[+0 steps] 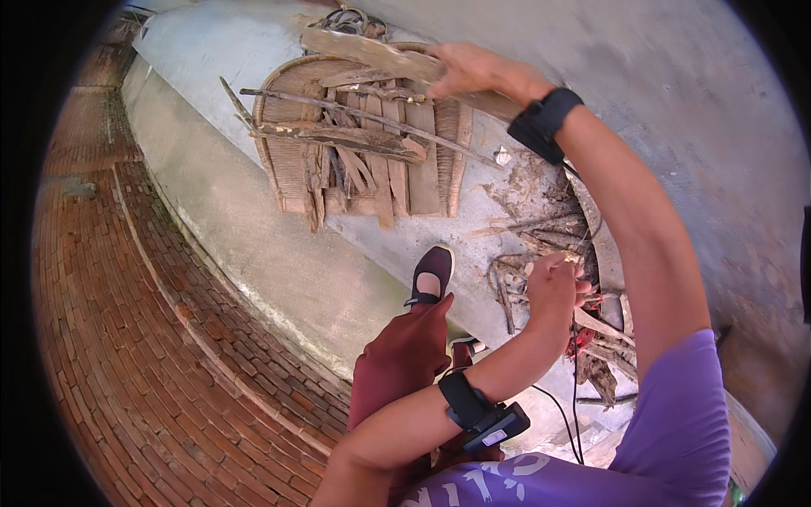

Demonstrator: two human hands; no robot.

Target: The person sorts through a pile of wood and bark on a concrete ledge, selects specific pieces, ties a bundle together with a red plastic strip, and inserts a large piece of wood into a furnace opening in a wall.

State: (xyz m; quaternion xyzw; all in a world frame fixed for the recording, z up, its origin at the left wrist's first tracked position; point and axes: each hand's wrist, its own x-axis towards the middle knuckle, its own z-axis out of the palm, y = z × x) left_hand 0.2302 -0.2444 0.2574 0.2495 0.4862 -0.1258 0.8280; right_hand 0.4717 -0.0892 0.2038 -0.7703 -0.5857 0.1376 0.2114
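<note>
My right hand (466,68) grips a long, rough wooden board (374,54) over the far edge of a shallow woven wicker tray (274,184). In the tray lie wooden slats (421,184), a thick split log (342,136) and a thin stick (374,117) that juts past both sides. My left hand (557,285) is nearer my body, above scattered sticks and bark; its fingers are partly curled, and whether it touches or holds any of them is hidden.
Broken sticks (564,231) and bark bits lie along the wall at right. Red material (580,342) sits among wood pieces below my left hand. A coiled cable or hose (345,22) lies behind the tray. A brick surface (158,355) curves along the left. Black cables hang near my left forearm.
</note>
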